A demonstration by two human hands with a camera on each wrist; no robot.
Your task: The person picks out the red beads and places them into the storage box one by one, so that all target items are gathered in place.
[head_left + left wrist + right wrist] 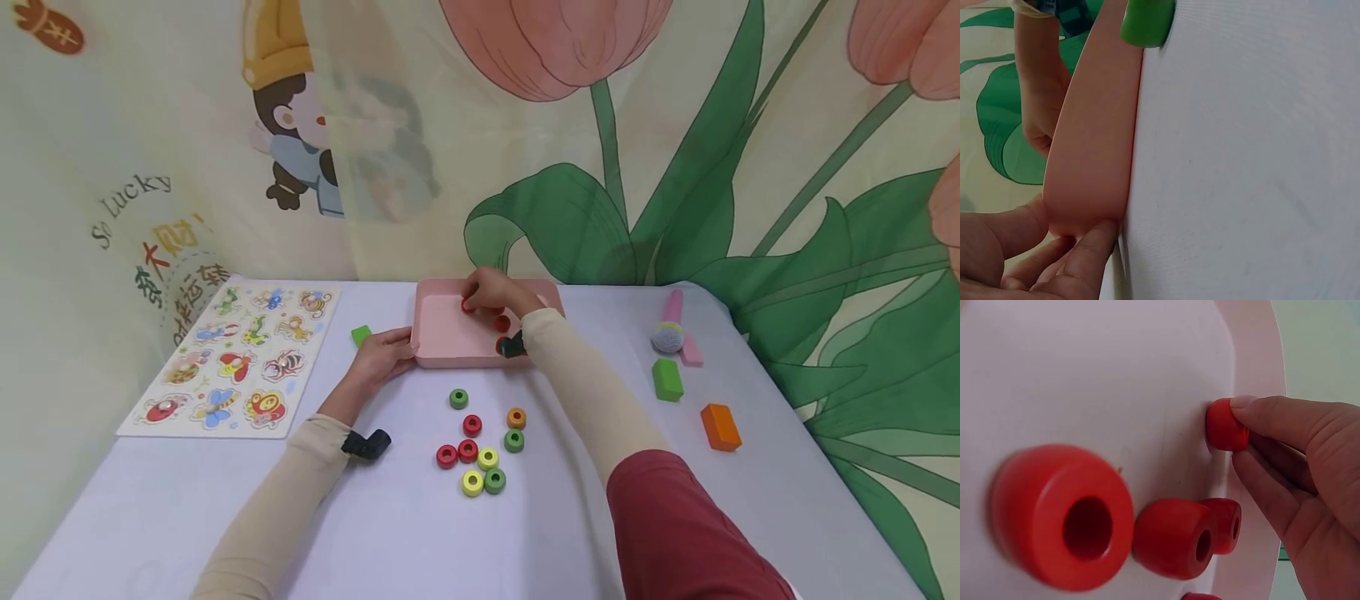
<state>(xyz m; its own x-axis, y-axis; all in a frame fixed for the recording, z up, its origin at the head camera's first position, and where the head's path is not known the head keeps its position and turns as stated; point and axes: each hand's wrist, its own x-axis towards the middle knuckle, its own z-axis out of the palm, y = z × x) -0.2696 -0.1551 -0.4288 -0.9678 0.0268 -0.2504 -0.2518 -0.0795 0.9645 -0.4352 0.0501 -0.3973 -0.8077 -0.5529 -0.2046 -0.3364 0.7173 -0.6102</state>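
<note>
A shallow pink tray (450, 343) lies toward the back of the white table. My left hand (384, 357) grips its left end, thumb at the rim and fingers low on the wall, as the left wrist view shows. Inside the tray, my right hand (497, 292) pinches a red bead (1225, 428) between thumb and fingers, close to the far wall. Several other red beads (1172, 540) sit in the tray, partly hidden by the right arm in the head view. In front of the tray are loose beads: red (472, 426), green (458, 398), yellow (472, 482) and orange (516, 417).
At left lies a board with insect pictures (232, 360). A green block (362, 335) is beside the left hand. On the right are a toy microphone (669, 329), a pink block (692, 352), a green block (667, 380) and an orange block (721, 427). A printed curtain (405, 242) hangs behind.
</note>
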